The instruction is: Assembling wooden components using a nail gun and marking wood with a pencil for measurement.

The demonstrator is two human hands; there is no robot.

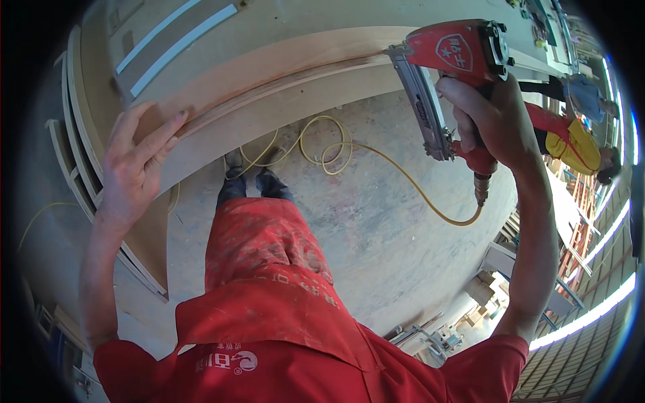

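Observation:
My right hand [494, 117] grips a red pneumatic nail gun [457, 57] by its handle, with its grey magazine angled down and its nose against the edge of a long curved plywood strip [282, 84]. A yellow air hose [376, 161] runs from the gun's handle base and coils on the floor. My left hand [134, 164] rests flat, fingers spread, on the left part of the same curved plywood piece, pressing it. Red work clothes cover my body below.
Stacked curved wooden panels [74, 154] stand at the left. White strips [175, 47] lie on a board at the top. Another person in a yellow top [574, 144] is at the right. Tools and wood offcuts [463, 316] lie on the concrete floor at lower right.

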